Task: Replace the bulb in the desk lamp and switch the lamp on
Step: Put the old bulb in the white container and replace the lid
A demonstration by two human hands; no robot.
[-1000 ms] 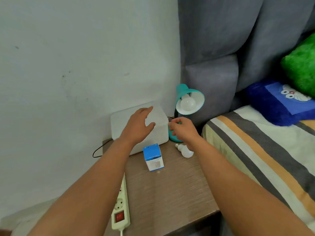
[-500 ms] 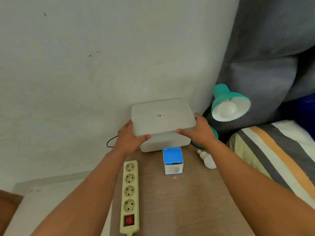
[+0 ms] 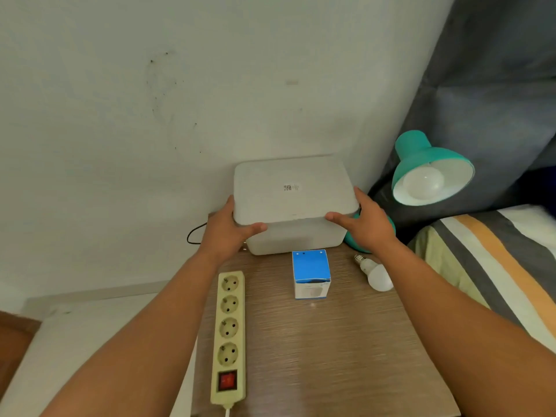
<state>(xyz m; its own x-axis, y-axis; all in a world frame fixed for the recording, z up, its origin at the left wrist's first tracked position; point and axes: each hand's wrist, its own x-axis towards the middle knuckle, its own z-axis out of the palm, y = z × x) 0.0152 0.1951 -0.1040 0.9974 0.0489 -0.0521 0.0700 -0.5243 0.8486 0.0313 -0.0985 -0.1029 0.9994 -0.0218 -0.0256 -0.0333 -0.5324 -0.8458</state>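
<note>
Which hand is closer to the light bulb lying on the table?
The right hand. It grips the right side of the white box, just above and behind the loose bulb. The left hand holds the box's opposite side, farther away.

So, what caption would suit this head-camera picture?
Both hands, left and right, grip a white box beside the teal lamp.

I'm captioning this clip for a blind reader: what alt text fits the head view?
Both hands, left and right, grip the lid of a white box on a bedside table. Beside it a teal lamp holds a bulb; a loose bulb, a blue carton and a power strip lie in front.
</note>
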